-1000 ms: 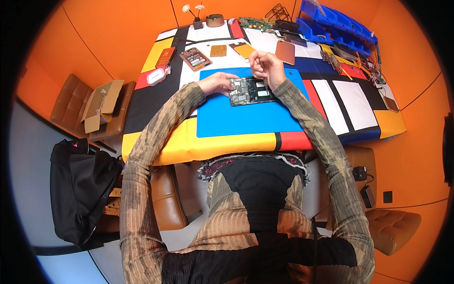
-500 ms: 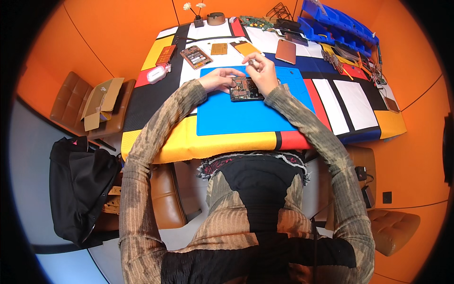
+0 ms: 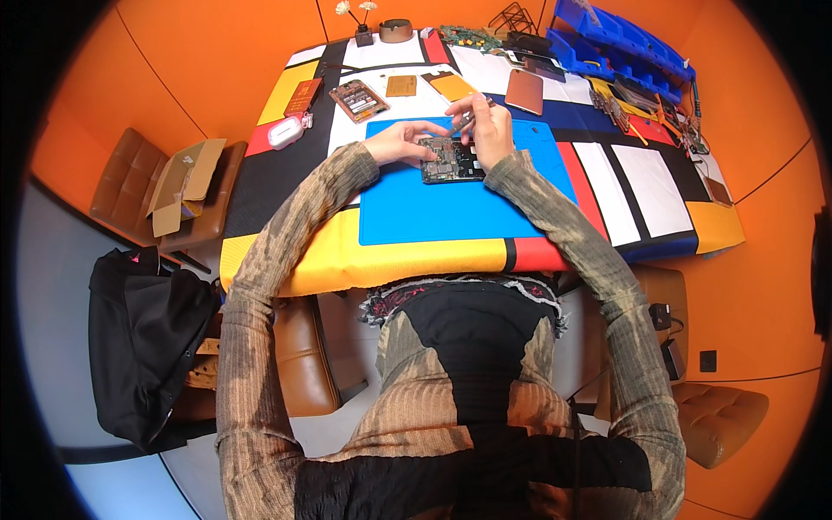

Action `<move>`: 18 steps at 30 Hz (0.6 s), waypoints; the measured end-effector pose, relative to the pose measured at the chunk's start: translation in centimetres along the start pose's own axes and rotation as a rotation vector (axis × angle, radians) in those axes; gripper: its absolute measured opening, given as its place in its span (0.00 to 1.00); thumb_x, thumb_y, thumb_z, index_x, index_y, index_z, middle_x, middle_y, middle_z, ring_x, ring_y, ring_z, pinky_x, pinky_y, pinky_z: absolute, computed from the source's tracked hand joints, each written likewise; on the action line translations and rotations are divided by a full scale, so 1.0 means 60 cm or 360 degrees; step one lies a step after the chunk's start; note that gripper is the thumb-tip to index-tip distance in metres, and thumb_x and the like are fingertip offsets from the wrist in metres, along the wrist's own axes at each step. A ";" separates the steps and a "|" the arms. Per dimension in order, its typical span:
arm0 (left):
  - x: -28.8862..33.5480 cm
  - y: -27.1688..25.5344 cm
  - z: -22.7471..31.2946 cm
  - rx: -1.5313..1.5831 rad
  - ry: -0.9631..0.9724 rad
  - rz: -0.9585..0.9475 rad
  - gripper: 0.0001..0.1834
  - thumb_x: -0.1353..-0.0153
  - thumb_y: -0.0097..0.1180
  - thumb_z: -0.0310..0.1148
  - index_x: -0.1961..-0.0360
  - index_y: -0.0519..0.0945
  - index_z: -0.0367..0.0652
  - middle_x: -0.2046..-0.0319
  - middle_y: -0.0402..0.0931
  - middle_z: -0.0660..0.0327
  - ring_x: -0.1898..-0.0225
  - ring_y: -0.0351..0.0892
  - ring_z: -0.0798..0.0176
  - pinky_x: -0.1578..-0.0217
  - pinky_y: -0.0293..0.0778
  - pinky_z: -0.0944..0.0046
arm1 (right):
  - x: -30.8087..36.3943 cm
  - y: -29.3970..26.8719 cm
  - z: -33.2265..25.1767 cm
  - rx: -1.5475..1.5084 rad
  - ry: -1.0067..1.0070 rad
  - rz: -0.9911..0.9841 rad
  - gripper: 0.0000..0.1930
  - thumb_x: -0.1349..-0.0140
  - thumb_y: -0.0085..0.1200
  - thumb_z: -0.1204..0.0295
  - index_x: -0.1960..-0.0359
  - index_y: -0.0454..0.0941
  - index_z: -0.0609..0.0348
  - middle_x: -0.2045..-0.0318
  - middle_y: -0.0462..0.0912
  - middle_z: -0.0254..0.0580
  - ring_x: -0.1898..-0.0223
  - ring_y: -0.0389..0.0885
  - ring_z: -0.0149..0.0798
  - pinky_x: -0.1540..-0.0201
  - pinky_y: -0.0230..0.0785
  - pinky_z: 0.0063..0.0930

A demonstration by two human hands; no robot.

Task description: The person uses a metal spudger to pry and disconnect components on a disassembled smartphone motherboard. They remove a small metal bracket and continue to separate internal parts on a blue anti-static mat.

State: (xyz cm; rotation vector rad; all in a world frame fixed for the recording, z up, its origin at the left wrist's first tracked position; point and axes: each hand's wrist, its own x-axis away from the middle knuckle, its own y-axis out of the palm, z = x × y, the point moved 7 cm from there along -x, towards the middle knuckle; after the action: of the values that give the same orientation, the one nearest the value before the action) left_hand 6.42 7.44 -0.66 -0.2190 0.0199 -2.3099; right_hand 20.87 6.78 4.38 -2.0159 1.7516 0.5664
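Note:
An opened phone with its circuit board bared lies on the blue work mat. At its upper left edge, my left hand grips the phone, thumb on the near side and fingers stretched along the far edge. Over the phone's upper right, my right hand pinches a slim, dark pen-shaped tool. The tool slants down leftward toward the board. Its tip is too small to make out, so I cannot tell whether it touches.
Beyond the mat lie another opened phone, a small brown plate, a yellow-and-black phone part and a copper-coloured phone. A white earphone case sits left. Blue parts bins and several tools occupy the far right.
My right hand has turned and its fingers have shifted, so the slim tool now shows slanting toward the board. My left hand stays at the phone's edge.

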 end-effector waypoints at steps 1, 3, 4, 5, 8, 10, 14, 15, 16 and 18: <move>0.000 0.000 0.000 -0.0020 0.0005 -0.0007 0.28 0.44 0.56 0.23 0.41 0.67 0.43 0.53 0.77 0.58 0.56 0.79 0.70 0.56 0.78 0.71 | 0.002 0.003 0.006 -0.0046 0.0095 -0.0046 0.26 0.29 0.35 0.57 0.75 0.78 0.64 0.84 0.75 0.35 0.85 0.71 0.26 0.80 0.64 0.22; -0.002 0.000 0.001 -0.0054 0.0016 -0.0024 0.27 0.44 0.56 0.23 0.41 0.67 0.43 0.53 0.77 0.59 0.56 0.79 0.70 0.56 0.78 0.70 | 0.000 0.005 -0.004 -0.0010 -0.0036 -0.0028 0.24 0.29 0.39 0.59 0.78 0.76 0.64 0.85 0.74 0.34 0.85 0.70 0.25 0.80 0.63 0.23; -0.003 -0.001 0.000 -0.0064 0.0010 -0.0016 0.27 0.44 0.56 0.23 0.41 0.67 0.43 0.53 0.77 0.59 0.56 0.79 0.70 0.56 0.78 0.70 | -0.001 0.006 -0.009 0.0008 -0.0102 -0.0019 0.24 0.30 0.41 0.60 0.79 0.75 0.65 0.86 0.73 0.34 0.85 0.69 0.25 0.80 0.62 0.23; -0.004 -0.002 -0.002 -0.0068 0.0008 -0.0009 0.27 0.44 0.56 0.23 0.41 0.67 0.43 0.53 0.77 0.59 0.56 0.79 0.70 0.56 0.78 0.70 | 0.000 0.006 -0.012 0.0070 -0.0150 -0.0012 0.23 0.30 0.42 0.61 0.80 0.74 0.64 0.87 0.73 0.34 0.85 0.69 0.25 0.81 0.61 0.23; -0.004 -0.003 -0.005 -0.0077 -0.0002 -0.0019 0.27 0.43 0.55 0.24 0.40 0.67 0.45 0.53 0.77 0.62 0.57 0.78 0.73 0.56 0.77 0.71 | 0.002 0.009 -0.017 0.0173 -0.0225 -0.0009 0.23 0.32 0.46 0.62 0.83 0.73 0.63 0.88 0.72 0.33 0.85 0.68 0.24 0.81 0.60 0.23; -0.004 -0.003 -0.006 -0.0074 0.0000 -0.0034 0.27 0.43 0.54 0.25 0.40 0.67 0.46 0.53 0.76 0.63 0.57 0.78 0.74 0.56 0.77 0.71 | 0.003 0.012 -0.013 0.0136 -0.0188 -0.0026 0.23 0.32 0.48 0.61 0.85 0.73 0.63 0.89 0.72 0.33 0.86 0.68 0.24 0.81 0.60 0.23; -0.004 0.000 -0.005 -0.0059 0.0012 -0.0051 0.27 0.43 0.54 0.25 0.41 0.67 0.46 0.53 0.76 0.64 0.57 0.78 0.73 0.57 0.76 0.71 | 0.002 0.015 -0.009 0.0086 -0.0157 -0.0040 0.24 0.33 0.48 0.61 0.86 0.72 0.62 0.89 0.73 0.33 0.85 0.69 0.24 0.81 0.61 0.23; -0.003 0.000 -0.005 -0.0049 0.0010 -0.0049 0.26 0.43 0.54 0.25 0.41 0.67 0.46 0.53 0.76 0.64 0.57 0.78 0.73 0.57 0.76 0.71 | 0.003 0.016 -0.008 0.0079 -0.0147 -0.0047 0.24 0.33 0.48 0.61 0.86 0.72 0.63 0.89 0.73 0.33 0.85 0.69 0.24 0.81 0.61 0.23; -0.003 0.000 -0.004 -0.0051 0.0010 -0.0054 0.26 0.43 0.54 0.25 0.41 0.67 0.46 0.53 0.76 0.64 0.57 0.78 0.73 0.57 0.76 0.71 | 0.003 0.017 -0.007 0.0072 -0.0137 -0.0054 0.24 0.33 0.48 0.61 0.86 0.72 0.63 0.89 0.73 0.33 0.85 0.69 0.24 0.81 0.61 0.23; -0.003 0.001 -0.004 -0.0041 0.0004 -0.0060 0.26 0.43 0.54 0.25 0.41 0.68 0.46 0.53 0.76 0.64 0.57 0.78 0.74 0.57 0.76 0.71 | 0.003 0.018 -0.006 0.0096 -0.0130 -0.0072 0.24 0.33 0.48 0.61 0.86 0.72 0.63 0.89 0.73 0.34 0.85 0.70 0.24 0.81 0.61 0.23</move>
State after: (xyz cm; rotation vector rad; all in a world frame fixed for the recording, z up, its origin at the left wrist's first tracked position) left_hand 6.54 7.52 -0.90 -0.2319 0.0473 -2.3484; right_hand 19.85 6.31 4.53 -1.9584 1.6513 0.5669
